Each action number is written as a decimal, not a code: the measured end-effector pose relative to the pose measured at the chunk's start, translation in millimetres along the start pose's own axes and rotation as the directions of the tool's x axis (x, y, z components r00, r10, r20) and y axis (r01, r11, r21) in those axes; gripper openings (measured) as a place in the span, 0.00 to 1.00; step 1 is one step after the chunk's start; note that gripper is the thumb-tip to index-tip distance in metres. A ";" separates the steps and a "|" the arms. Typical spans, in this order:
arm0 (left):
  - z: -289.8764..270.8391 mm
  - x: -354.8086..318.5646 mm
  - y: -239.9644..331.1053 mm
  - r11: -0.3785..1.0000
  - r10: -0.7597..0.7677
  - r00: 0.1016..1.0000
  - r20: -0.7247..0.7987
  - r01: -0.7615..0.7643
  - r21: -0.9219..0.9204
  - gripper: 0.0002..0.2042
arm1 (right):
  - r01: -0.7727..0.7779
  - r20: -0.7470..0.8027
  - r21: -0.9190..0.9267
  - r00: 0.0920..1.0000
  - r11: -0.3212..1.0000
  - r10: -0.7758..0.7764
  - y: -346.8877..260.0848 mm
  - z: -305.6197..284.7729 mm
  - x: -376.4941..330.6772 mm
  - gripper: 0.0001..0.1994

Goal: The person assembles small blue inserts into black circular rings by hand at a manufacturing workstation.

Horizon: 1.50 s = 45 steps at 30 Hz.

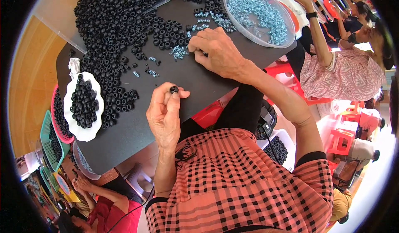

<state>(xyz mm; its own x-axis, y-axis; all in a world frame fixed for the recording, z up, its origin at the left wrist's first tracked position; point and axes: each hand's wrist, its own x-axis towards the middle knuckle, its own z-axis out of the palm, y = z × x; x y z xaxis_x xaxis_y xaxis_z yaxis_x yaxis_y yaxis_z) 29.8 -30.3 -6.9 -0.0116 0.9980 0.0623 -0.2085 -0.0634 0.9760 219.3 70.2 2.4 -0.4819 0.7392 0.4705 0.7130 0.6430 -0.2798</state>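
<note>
My left hand (pixel 164 116) is raised over the near edge of the dark table, its thumb and fingers pinching a small black ring-shaped plastic piece (pixel 174 89) with its hole showing. My right hand (pixel 218 52) rests on the tabletop with curled fingers, beside a little pile of bluish metal springs (pixel 179 52). Its fingertips are partly hidden, and whatever they hold cannot be made out. A large heap of black plastic pieces (pixel 112 21) spreads across the far left. Several pieces with springs (pixel 152 72) lie loose between the hands.
A clear round bowl (pixel 292 27) of springs stands at the far right. On the left, a white wavy-edged plate (pixel 84 136) holds black pieces, near a pink basket (pixel 54 108) and a green basket (pixel 45 127). Co-workers sit at right and lower left; red stools (pixel 341 141) stand at right.
</note>
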 end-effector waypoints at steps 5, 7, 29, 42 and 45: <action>1.6 0.0 0.2 1.000 -0.010 1.000 -0.012 0.011 0.003 0.08 | -0.048 -0.145 0.204 0.986 0.978 0.079 -0.9 -1.5 -0.8 0.05; 3.0 0.6 1.0 0.999 -0.021 0.999 -0.024 0.022 0.026 0.08 | -0.064 -0.118 0.196 0.989 0.979 0.088 5.0 0.4 -2.3 0.04; 1.9 -0.5 0.9 1.000 0.005 1.000 0.000 -0.005 0.020 0.08 | 0.149 0.142 -0.037 0.980 0.988 -0.143 -11.3 -17.7 -14.7 0.07; 2.8 -0.9 3.0 0.999 0.014 1.000 0.004 -0.014 0.036 0.07 | 0.101 0.063 -0.108 0.994 0.989 -0.094 -26.1 -5.0 -16.2 0.05; 1.6 -0.6 1.0 0.999 0.018 1.000 0.006 -0.018 0.038 0.07 | 0.039 -0.007 0.002 0.999 0.999 -0.039 -28.8 -0.5 -19.4 0.05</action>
<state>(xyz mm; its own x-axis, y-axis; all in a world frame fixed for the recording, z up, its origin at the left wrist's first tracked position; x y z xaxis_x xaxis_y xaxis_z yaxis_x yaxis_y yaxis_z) 31.2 -31.0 -5.6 -0.0094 0.9967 0.0808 -0.1710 -0.0813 0.9819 208.4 37.3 1.8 -0.5059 0.7121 0.4867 0.6927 0.6717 -0.2626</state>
